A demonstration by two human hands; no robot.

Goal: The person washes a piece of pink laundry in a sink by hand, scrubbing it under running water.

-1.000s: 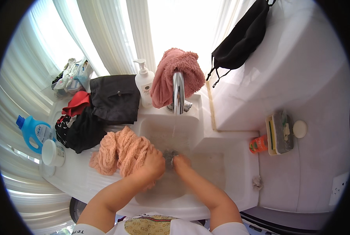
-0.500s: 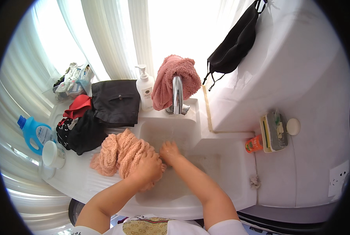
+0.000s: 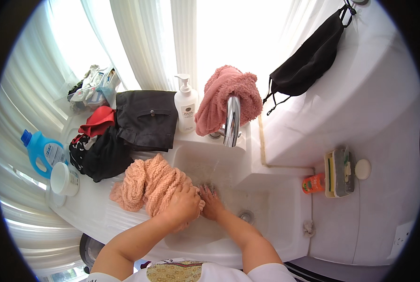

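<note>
My left hand (image 3: 185,203) is closed on a bunched peach knitted cloth (image 3: 158,181) that lies at the sink's left edge and hangs partly over it. My right hand (image 3: 212,203) is down inside the white sink (image 3: 285,207), beside the end of the cloth, with its fingers stretched out and nothing seen in them. A thin stream of water falls near the fingertips from the chrome faucet (image 3: 232,122). A dusty-pink fluffy cloth (image 3: 224,96) is draped over the faucet. The round metal drain (image 3: 246,216) shows to the right of my right wrist.
Dark folded trousers (image 3: 146,117), a white pump bottle (image 3: 186,105), black clothing (image 3: 106,157) and a red cloth (image 3: 98,121) lie behind the peach cloth. At far left stand a blue detergent bottle (image 3: 43,152) and white tub (image 3: 64,179). A black mask (image 3: 306,63) hangs at right.
My right hand's fingers have stretched out lower in the sink, and the drain is now plainly visible. The left hand keeps its hold on the peach cloth. The view has shifted slightly.
</note>
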